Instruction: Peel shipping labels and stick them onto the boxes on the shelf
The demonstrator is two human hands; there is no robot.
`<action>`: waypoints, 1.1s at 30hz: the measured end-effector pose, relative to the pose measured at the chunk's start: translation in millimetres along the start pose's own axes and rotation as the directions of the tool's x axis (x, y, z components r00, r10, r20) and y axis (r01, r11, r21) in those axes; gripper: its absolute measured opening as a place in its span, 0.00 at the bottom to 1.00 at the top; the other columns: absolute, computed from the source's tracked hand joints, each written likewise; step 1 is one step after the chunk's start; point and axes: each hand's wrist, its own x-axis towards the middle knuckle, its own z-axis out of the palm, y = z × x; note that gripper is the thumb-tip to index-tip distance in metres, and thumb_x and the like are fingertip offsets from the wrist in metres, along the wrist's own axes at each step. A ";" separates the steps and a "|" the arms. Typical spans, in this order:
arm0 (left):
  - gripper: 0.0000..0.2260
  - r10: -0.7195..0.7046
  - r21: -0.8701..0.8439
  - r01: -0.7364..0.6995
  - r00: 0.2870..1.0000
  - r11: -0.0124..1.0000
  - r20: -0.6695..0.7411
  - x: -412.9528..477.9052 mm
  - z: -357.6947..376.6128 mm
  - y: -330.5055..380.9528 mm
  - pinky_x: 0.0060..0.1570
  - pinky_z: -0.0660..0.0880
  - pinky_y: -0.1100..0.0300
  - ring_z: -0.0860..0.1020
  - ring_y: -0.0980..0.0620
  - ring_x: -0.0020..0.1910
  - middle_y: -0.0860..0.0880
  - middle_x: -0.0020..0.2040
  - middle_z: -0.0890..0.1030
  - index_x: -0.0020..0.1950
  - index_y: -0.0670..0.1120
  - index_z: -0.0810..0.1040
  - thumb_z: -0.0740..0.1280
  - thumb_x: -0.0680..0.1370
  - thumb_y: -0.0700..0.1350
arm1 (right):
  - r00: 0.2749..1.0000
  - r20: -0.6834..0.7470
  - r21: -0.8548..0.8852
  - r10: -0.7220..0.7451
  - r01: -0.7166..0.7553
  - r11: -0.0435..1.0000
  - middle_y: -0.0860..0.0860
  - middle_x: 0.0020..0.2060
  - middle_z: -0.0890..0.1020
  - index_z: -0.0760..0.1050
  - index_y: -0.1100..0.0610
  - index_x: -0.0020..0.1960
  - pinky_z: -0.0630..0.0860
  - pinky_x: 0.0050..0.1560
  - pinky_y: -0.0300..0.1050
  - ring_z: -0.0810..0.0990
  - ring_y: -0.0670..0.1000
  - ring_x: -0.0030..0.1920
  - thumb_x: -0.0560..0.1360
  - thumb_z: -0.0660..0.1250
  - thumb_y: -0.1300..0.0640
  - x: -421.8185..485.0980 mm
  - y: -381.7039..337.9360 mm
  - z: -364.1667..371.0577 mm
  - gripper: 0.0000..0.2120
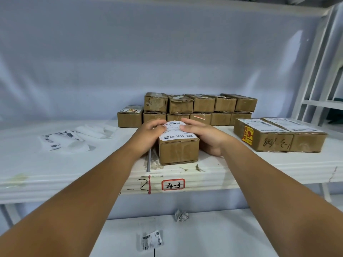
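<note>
Bright, even and cool, with a bluish cast over the back wall (pixel 130 52). Lit softly. Shadowed only faintly at the foot of the front box (pixel 178 151) and under the shelf (pixel 27 164). Glaring a little on the tape of the stacked boxes (pixel 202 103). Sharpest at the middle, with the label (pixel 176 133) barcode plain but its print too small to read. Smeared toward the left and top. Bowed at the edges, as along the shelf front and the white frame (pixel 315 75).
</note>
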 end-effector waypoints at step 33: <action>0.23 0.018 0.222 -0.004 0.998 0.975 -0.058 -31.4 82.6 53.2 0.57 0.68 0.62 0.73 0.49 0.62 0.48 0.67 0.73 0.70 0.52 0.70 0.69 0.76 0.47 | 0.631 -0.375 -0.870 -0.680 0.014 0.493 0.50 0.42 0.81 0.81 0.56 0.46 0.67 0.42 0.41 0.77 0.50 0.45 0.79 0.60 0.54 -73.2 5.5 -45.8 0.11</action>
